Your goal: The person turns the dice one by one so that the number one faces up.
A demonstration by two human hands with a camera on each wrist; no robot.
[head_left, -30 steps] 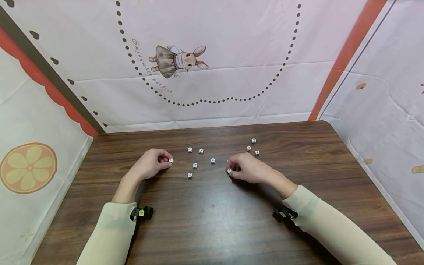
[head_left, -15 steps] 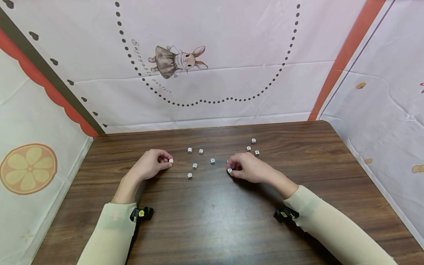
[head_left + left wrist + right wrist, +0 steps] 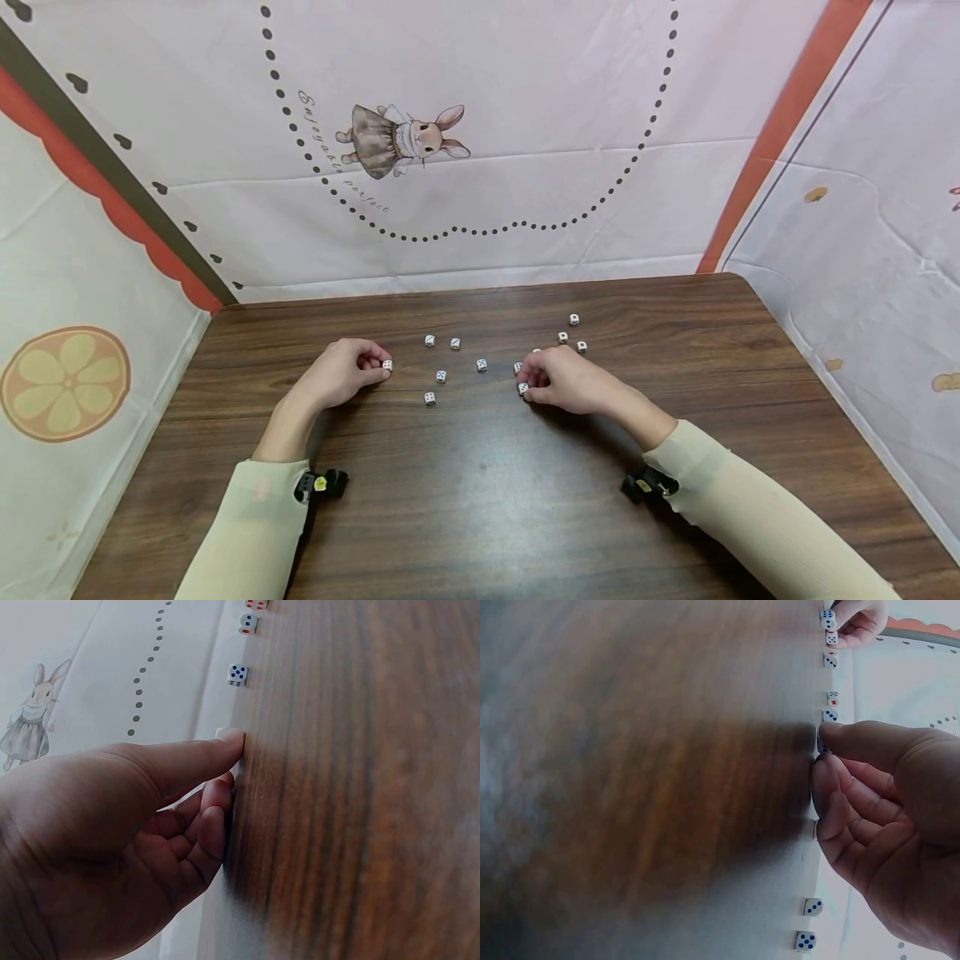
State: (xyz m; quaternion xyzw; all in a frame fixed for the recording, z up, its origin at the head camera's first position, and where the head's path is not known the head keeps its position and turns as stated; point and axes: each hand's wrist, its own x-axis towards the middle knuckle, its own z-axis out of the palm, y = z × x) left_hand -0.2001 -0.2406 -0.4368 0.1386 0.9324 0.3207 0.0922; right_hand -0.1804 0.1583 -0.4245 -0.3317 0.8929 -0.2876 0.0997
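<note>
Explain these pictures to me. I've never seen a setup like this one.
No machine here: these are a person's bare left hand and right hand. The wide picture comes from a camera worn on the head; the two close ones come from the wrist cameras, so the table appears tipped on its side. White dice with coloured pips lie on it. The left hand pinches one die at its fingertips; the right hand pinches another die. Five loose dice lie between the hands, two dice sit close by the right hand, and three dice lie farther back. Behind is a printed cloth.
</note>
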